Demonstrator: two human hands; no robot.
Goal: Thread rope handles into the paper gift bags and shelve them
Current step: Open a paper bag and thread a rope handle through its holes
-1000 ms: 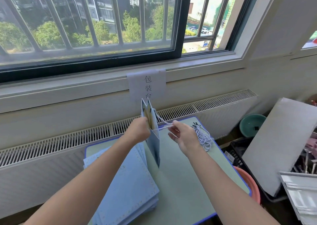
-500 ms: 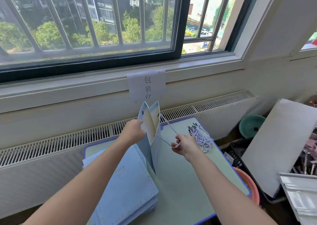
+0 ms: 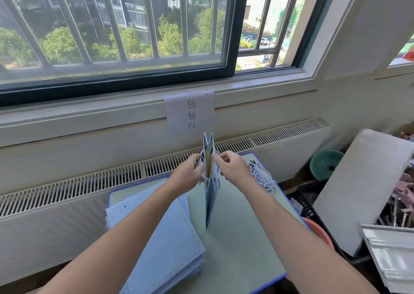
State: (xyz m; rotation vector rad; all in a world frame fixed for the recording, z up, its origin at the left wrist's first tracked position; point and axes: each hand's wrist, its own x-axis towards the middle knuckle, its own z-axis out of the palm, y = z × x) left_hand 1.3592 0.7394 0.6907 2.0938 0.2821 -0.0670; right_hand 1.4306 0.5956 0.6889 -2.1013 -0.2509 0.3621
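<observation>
A light blue paper gift bag [image 3: 210,202] stands upright and nearly edge-on above the small table [image 3: 244,237], its top slightly spread. My left hand [image 3: 188,177] grips its left wall near the top, with white rope showing by the fingers. My right hand [image 3: 233,168] pinches the right wall at the upper edge. A rope loop hangs on the bag just below my hands. A pile of white rope handles [image 3: 262,177] with black tips lies on the table behind my right hand. A stack of flat blue bags [image 3: 156,237] lies at the table's left.
A radiator grille [image 3: 89,181] runs under the window sill, where a paper sign [image 3: 190,112] hangs. At the right stand a leaning grey board [image 3: 363,190], a green basin [image 3: 324,163], an orange tub [image 3: 318,233] and a black crate with clutter.
My right hand has moved up from holding rope out to the right and now pinches the bag's top edge. The bag has closed narrower and the rope is drawn in against it.
</observation>
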